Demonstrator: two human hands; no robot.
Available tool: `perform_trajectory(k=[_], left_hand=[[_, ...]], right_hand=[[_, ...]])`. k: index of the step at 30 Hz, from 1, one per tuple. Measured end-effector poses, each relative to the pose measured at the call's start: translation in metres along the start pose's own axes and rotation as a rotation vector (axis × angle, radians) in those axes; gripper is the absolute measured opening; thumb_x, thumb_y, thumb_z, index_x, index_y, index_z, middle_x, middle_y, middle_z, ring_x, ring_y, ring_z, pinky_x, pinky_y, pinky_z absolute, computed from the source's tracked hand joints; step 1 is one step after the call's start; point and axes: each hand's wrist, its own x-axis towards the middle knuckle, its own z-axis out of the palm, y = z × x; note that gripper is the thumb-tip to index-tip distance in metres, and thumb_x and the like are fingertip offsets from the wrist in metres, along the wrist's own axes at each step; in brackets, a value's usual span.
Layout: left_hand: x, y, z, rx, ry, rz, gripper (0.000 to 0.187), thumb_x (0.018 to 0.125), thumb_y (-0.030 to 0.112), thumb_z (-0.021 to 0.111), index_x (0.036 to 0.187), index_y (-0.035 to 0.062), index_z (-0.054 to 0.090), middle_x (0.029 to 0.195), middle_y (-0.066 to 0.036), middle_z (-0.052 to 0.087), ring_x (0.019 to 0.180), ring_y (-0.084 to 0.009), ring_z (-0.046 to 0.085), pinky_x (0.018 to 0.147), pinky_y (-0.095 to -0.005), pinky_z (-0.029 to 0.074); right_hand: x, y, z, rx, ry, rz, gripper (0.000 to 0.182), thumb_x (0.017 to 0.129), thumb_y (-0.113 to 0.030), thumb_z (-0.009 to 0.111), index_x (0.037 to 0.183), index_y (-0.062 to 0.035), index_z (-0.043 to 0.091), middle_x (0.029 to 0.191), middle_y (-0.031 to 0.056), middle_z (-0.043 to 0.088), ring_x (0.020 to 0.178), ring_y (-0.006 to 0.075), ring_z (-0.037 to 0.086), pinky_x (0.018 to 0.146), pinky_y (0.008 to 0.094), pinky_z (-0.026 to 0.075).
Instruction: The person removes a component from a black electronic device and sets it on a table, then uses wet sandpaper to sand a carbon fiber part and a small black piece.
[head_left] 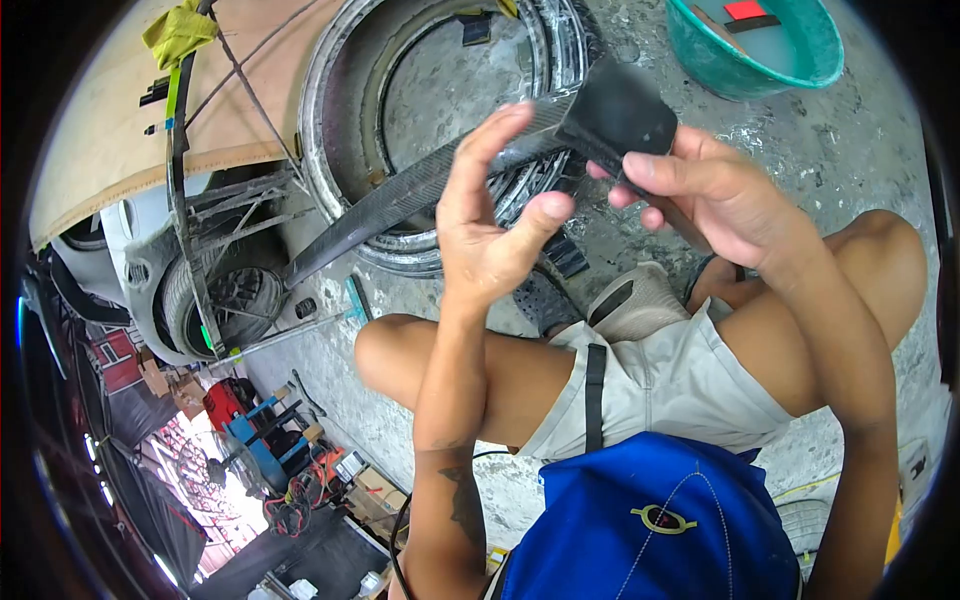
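Note:
A long black carbon-fibre-patterned strip (pixel 390 205) slants across the upper middle, ending at the right in a broad matte black piece (pixel 622 108). My right hand (pixel 725 190) is closed at the lower edge of that broad end, thumb on top, and a thin dark edge runs down under the fingers. My left hand (pixel 490 220) is held up with thumb and fingers apart, overlapping the strip in this view. Beneath the strip lies a large tyre (pixel 318 130) on its side on the floor.
A green basin (pixel 690 60) of cloudy water holds a red piece and dark strips. At left are a metal stand (pixel 178 190) with a yellow cloth (pixel 180 35), a tan panel (pixel 90 150) and a car wheel (pixel 185 300). Tools and boxes lie lower left.

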Motion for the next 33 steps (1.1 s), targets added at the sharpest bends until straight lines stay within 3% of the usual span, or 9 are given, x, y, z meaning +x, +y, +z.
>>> perform_trajectory(k=[1,2,5,8,9,13,25,29,33], left_hand=[[0.0,0.002,0.007,-0.068,0.031,0.042,0.059,0.081,0.023,0.086,0.132,0.0035,0.063,0.125,-0.012,0.066,0.121,-0.0228,0.058,0.106,-0.038,0.044],[-0.002,0.005,0.008,-0.065,0.036,0.039,0.059,0.081,0.023,0.086,0.132,0.0035,0.063,0.125,-0.012,0.066,0.121,-0.0228,0.058,0.106,-0.038,0.044],[-0.006,0.009,0.012,-0.028,0.082,-0.131,0.035,0.085,0.006,0.081,0.118,0.0009,0.072,0.094,-0.003,0.069,0.091,-0.0103,0.061,0.095,-0.0293,0.047],[-0.009,0.011,0.002,-0.084,0.036,-0.175,0.036,0.085,0.004,0.081,0.119,0.0009,0.072,0.09,-0.003,0.069,0.089,-0.0101,0.061,0.096,-0.0303,0.047],[-0.011,0.013,0.001,-0.145,0.047,-0.225,0.034,0.086,0.002,0.08,0.119,0.0007,0.073,0.086,-0.002,0.068,0.085,-0.0093,0.06,0.091,-0.0287,0.049],[-0.012,0.016,-0.005,-0.223,0.006,-0.292,0.032,0.086,0.001,0.079,0.117,0.0006,0.074,0.085,-0.002,0.068,0.082,-0.008,0.058,0.079,-0.0248,0.048],[-0.009,0.01,0.005,-0.014,0.081,-0.093,0.023,0.085,-0.004,0.077,0.107,0.0002,0.077,0.086,-0.006,0.071,0.08,-0.0114,0.062,0.077,-0.0246,0.048],[-0.012,0.011,0.008,-0.036,0.116,-0.08,0.02,0.085,-0.004,0.077,0.105,-0.0001,0.077,0.086,-0.006,0.071,0.079,-0.0109,0.062,0.076,-0.0237,0.048],[-0.013,0.016,0.009,-0.044,0.163,-0.194,0.017,0.087,-0.003,0.076,0.103,0.0,0.077,0.086,-0.004,0.071,0.079,-0.0084,0.061,0.076,-0.022,0.048]], right_hand=[[0.001,0.004,0.003,-0.008,-0.003,0.032,0.036,0.091,-0.022,0.077,0.12,-0.0049,0.063,0.109,0.0025,0.068,0.097,0.0101,0.064,0.07,0.022,0.05],[0.002,0.007,0.006,-0.018,-0.005,0.064,0.037,0.091,-0.022,0.078,0.12,-0.005,0.063,0.11,0.0026,0.068,0.097,0.0106,0.064,0.071,0.0221,0.05],[0.002,0.01,0.01,-0.035,-0.004,0.108,0.041,0.089,-0.023,0.08,0.122,-0.0059,0.062,0.111,0.001,0.067,0.098,0.0099,0.063,0.072,0.022,0.05],[0.0,0.01,0.012,-0.056,0.012,0.132,0.042,0.089,-0.024,0.08,0.124,-0.0077,0.062,0.11,-0.0008,0.066,0.097,0.0081,0.062,0.072,0.0212,0.049],[-0.001,0.01,0.011,-0.058,0.025,0.144,0.043,0.089,-0.024,0.08,0.125,-0.0089,0.062,0.109,-0.0018,0.066,0.096,0.007,0.062,0.072,0.0208,0.05],[-0.003,0.007,0.007,0.01,-0.033,0.148,0.041,0.09,-0.024,0.079,0.125,-0.011,0.063,0.106,-0.0037,0.065,0.094,0.0044,0.061,0.072,0.0199,0.051],[-0.004,0.011,0.013,-0.054,0.037,0.112,0.035,0.091,-0.026,0.078,0.12,-0.0109,0.065,0.1,-0.0058,0.063,0.088,0.0032,0.06,0.072,0.0194,0.052],[-0.003,0.014,0.013,-0.08,0.057,0.106,0.035,0.092,-0.027,0.078,0.12,-0.0104,0.066,0.099,-0.0057,0.063,0.088,0.0032,0.06,0.072,0.0199,0.052],[-0.004,0.015,0.016,-0.11,0.066,0.087,0.037,0.092,-0.029,0.077,0.121,-0.0091,0.066,0.098,-0.0053,0.063,0.088,0.0031,0.06,0.072,0.0198,0.052]])
